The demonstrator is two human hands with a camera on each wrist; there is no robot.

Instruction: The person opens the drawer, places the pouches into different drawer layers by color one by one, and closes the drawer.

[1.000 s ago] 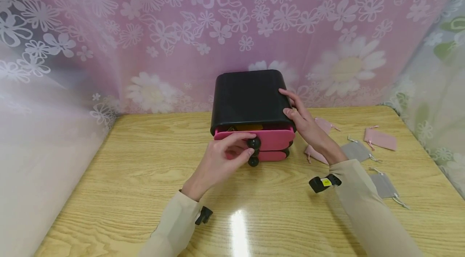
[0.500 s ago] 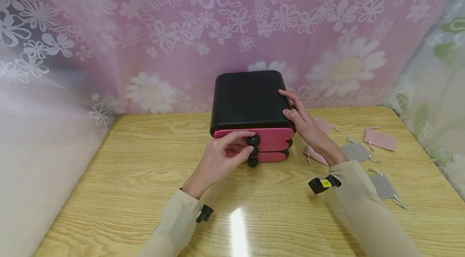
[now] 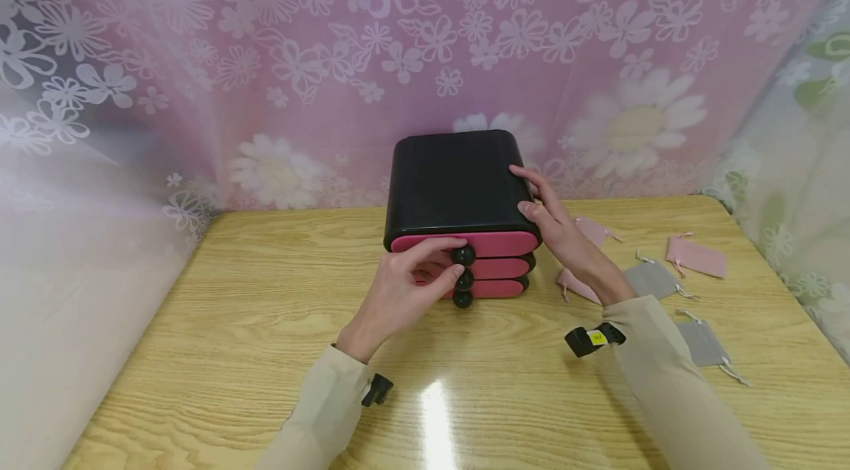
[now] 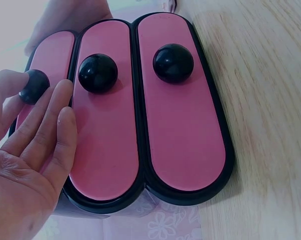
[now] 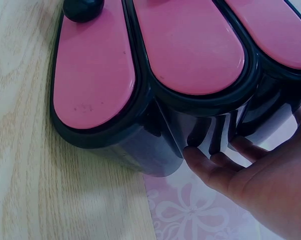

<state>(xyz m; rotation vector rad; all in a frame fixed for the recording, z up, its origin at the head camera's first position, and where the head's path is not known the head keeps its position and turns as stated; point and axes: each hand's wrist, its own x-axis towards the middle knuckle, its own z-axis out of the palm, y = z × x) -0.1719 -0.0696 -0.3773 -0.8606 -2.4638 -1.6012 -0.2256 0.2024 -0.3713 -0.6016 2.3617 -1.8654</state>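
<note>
A small black drawer cabinet (image 3: 458,178) with three pink drawer fronts stands on the table. All three drawers sit flush in it. My left hand (image 3: 398,289) pinches the round black knob (image 4: 34,86) of the top drawer (image 3: 498,243) between thumb and finger, its other fingers lying along the fronts. Below are the middle drawer's knob (image 4: 98,73) and the bottom drawer's knob (image 4: 173,63). Against the cabinet's right side rests my right hand (image 3: 558,223), fingers extended over its dark side wall (image 5: 210,130) and top edge.
To the right on the wooden table (image 3: 265,322) lie several drawstring pouches, among them a pink pouch (image 3: 697,256) and a grey pouch (image 3: 704,341). A flowered pink curtain (image 3: 332,86) hangs close behind the cabinet.
The top drawer stood slightly out, with its contents showing, and has slid back into the cabinet under my left hand. My right hand has stayed at the cabinet's side.
</note>
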